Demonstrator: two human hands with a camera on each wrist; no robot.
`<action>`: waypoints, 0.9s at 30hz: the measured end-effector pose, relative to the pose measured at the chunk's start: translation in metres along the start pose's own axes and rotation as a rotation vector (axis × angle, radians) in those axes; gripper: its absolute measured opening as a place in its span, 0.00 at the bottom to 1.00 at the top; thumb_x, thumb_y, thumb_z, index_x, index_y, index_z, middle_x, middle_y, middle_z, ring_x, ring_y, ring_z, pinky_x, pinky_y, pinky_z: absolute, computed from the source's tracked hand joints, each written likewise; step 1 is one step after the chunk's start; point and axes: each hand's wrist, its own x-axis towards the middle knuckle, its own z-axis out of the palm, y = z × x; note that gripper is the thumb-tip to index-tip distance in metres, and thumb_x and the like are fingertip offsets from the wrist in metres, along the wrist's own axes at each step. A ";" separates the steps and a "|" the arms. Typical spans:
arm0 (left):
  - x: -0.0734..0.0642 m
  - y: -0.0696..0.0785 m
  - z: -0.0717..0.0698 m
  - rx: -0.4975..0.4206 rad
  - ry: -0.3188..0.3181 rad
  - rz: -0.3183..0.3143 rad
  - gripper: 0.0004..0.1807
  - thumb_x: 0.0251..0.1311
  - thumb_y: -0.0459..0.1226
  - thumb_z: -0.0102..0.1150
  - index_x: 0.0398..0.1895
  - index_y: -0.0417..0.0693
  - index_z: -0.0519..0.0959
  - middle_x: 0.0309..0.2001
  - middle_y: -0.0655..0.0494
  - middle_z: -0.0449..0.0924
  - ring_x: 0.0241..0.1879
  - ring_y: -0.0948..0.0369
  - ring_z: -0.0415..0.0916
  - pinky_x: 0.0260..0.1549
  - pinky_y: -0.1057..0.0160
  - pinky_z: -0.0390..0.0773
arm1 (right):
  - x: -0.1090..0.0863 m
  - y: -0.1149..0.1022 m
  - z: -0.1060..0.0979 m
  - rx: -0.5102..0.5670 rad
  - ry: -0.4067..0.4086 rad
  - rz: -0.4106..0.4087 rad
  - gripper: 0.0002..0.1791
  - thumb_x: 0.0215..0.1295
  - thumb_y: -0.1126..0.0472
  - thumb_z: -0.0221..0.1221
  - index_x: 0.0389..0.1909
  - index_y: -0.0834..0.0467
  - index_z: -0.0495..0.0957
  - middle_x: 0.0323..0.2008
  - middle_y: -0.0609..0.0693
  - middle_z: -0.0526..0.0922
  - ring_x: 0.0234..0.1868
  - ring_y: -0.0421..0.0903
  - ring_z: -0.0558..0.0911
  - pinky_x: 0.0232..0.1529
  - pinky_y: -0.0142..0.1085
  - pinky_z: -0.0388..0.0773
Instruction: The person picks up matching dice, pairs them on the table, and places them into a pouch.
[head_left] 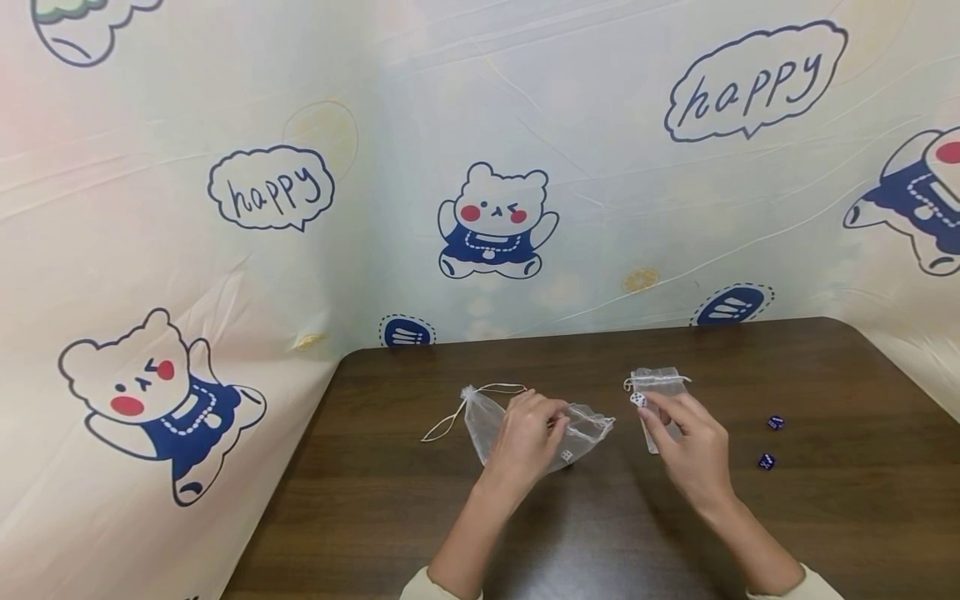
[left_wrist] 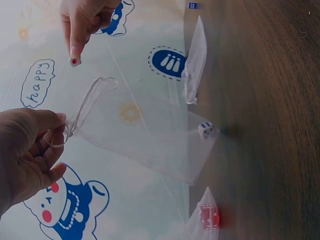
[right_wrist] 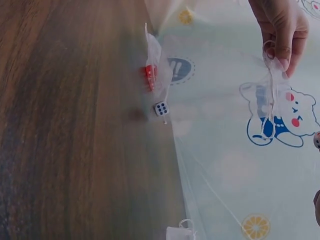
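My left hand (head_left: 525, 433) pinches the rim of a sheer white drawstring bag (left_wrist: 145, 135), which hangs down with a white die (left_wrist: 206, 130) in its bottom corner. To its right, my right hand (head_left: 693, 450) holds another white die (head_left: 638, 400) between thumb and fingertips, apart from the bag's mouth. In the right wrist view, only a sliver of the right hand (right_wrist: 317, 207) shows at the edge. Beside the left hand lies a second sheer bag (head_left: 480, 421), drawn closed, with a red die (left_wrist: 209, 216) visible inside.
A flat sheer drawstring bag (head_left: 647, 433) lies on the dark wooden table (head_left: 847, 375), partly behind the right hand. Two blue dice, one farther back (head_left: 776, 422) and one nearer (head_left: 766, 461), lie to the right. A printed curtain (head_left: 585, 275) hangs behind the table.
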 end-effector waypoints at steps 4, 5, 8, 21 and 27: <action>0.001 0.002 -0.001 0.011 -0.017 -0.012 0.03 0.47 0.28 0.66 0.27 0.41 0.82 0.22 0.57 0.77 0.26 0.63 0.75 0.50 0.56 0.71 | 0.002 -0.003 0.001 0.019 0.021 -0.029 0.14 0.41 0.76 0.66 0.34 0.65 0.83 0.22 0.46 0.72 0.25 0.32 0.65 0.19 0.20 0.53; 0.001 0.002 -0.001 0.010 -0.021 -0.014 0.03 0.47 0.28 0.66 0.27 0.41 0.82 0.23 0.57 0.78 0.27 0.63 0.75 0.50 0.57 0.71 | 0.002 -0.003 0.001 0.024 0.021 -0.033 0.14 0.42 0.75 0.66 0.34 0.65 0.83 0.22 0.46 0.72 0.25 0.33 0.65 0.19 0.20 0.53; 0.001 0.003 -0.002 0.010 -0.031 -0.018 0.03 0.48 0.28 0.66 0.28 0.42 0.83 0.23 0.57 0.78 0.27 0.63 0.75 0.51 0.58 0.70 | 0.003 -0.004 0.002 0.039 0.017 -0.043 0.15 0.42 0.74 0.66 0.36 0.64 0.83 0.22 0.46 0.73 0.25 0.33 0.65 0.19 0.20 0.54; 0.000 0.005 -0.002 0.019 -0.049 -0.014 0.03 0.49 0.29 0.65 0.29 0.42 0.83 0.24 0.58 0.78 0.27 0.64 0.75 0.51 0.58 0.70 | 0.003 -0.011 0.004 0.061 -0.084 -0.066 0.10 0.51 0.68 0.65 0.36 0.63 0.82 0.23 0.44 0.74 0.26 0.39 0.69 0.22 0.25 0.60; -0.001 0.006 0.000 0.020 -0.061 -0.022 0.03 0.49 0.30 0.66 0.29 0.41 0.83 0.24 0.58 0.79 0.27 0.64 0.75 0.52 0.57 0.70 | 0.002 -0.014 0.008 0.087 -0.108 -0.111 0.16 0.63 0.52 0.57 0.37 0.63 0.82 0.25 0.45 0.77 0.26 0.39 0.71 0.26 0.27 0.65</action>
